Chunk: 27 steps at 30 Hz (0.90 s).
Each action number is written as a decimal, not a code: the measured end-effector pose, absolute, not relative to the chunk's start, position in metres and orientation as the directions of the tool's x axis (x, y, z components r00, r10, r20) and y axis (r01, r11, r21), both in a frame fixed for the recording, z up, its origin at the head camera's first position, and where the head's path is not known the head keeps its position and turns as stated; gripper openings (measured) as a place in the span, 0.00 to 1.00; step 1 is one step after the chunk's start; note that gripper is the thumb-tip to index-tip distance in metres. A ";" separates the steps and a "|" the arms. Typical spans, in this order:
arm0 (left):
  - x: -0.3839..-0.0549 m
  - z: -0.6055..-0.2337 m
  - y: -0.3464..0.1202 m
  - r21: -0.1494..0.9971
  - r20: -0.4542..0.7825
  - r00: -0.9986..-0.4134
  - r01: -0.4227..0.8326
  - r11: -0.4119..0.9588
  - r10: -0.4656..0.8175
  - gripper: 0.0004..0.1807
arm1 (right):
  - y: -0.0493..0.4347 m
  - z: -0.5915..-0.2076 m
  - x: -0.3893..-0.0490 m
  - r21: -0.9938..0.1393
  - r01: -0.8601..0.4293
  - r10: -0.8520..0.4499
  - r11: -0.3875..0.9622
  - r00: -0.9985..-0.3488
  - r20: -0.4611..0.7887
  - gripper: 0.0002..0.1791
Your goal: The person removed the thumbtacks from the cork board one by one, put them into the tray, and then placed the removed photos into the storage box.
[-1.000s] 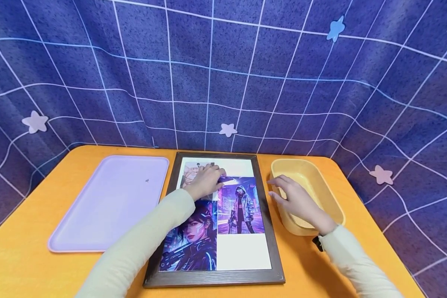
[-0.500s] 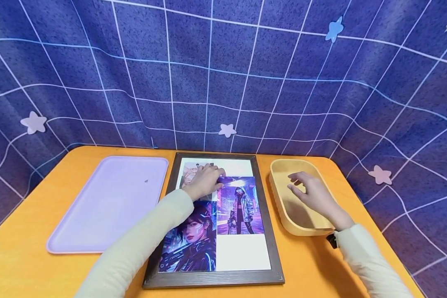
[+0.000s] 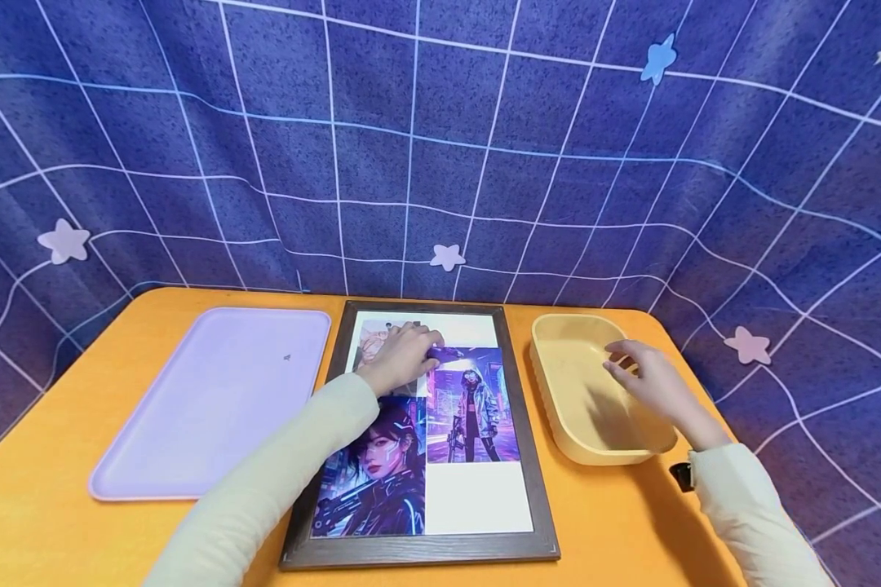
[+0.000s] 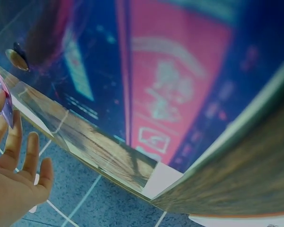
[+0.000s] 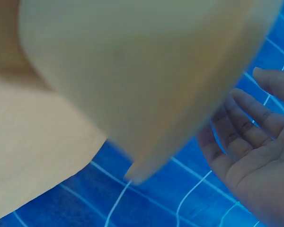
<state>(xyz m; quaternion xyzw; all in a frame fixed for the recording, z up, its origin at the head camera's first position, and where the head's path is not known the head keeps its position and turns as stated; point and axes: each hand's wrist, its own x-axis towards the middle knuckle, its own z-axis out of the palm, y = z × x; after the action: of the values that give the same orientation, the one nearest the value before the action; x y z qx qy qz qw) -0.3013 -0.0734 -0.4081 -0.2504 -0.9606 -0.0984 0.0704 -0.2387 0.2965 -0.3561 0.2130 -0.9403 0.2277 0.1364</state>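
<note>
A dark-framed board (image 3: 420,551) lies flat, with several printed pictures over its white backing. My left hand (image 3: 404,359) is on it, at the top left corner of a picture of a hooded figure (image 3: 477,408). In the left wrist view, the thumb and a finger of that hand (image 4: 16,175) pinch a purple picture corner. Below the left wrist lies a picture of a dark-haired figure (image 3: 382,481); a paler one (image 3: 374,341) is partly hidden by the hand. My right hand (image 3: 653,383) hovers over the yellow basket (image 3: 558,420), fingers loosely bent and holding nothing.
Left of the frame lies a flat lilac tray (image 3: 213,408) with a small dark mark. An orange cloth (image 3: 66,391) covers the table. Behind it hangs a blue gridded curtain (image 3: 382,163) with stars.
My right hand has moved right, from beside the frame and the basket's left rim to over the basket's right side. The left hand and the pictures have stayed in place.
</note>
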 end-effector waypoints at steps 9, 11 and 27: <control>-0.299 -0.406 -0.073 0.180 0.202 -0.864 0.496 0.850 0.461 0.15 | 0.318 -0.357 -0.237 -0.328 -0.437 -0.295 0.838 -0.867 0.402 0.12; -0.299 -0.405 -0.072 0.186 0.198 -0.866 0.494 0.849 0.460 0.15 | 0.322 -0.358 -0.236 -0.321 -0.422 -0.281 0.848 -0.871 0.403 0.12; -0.296 -0.404 -0.071 0.179 0.191 -0.868 0.490 0.853 0.458 0.14 | 0.357 -0.372 -0.236 -0.460 -0.273 -0.153 0.845 -0.947 0.283 0.14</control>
<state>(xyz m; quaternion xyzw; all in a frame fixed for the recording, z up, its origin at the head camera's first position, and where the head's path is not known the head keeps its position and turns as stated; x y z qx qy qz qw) -0.2964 -0.0708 -0.4040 -0.2470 -0.9600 -0.1117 0.0708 -0.2364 0.3573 -0.3717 0.1118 -0.9531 0.2551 0.1183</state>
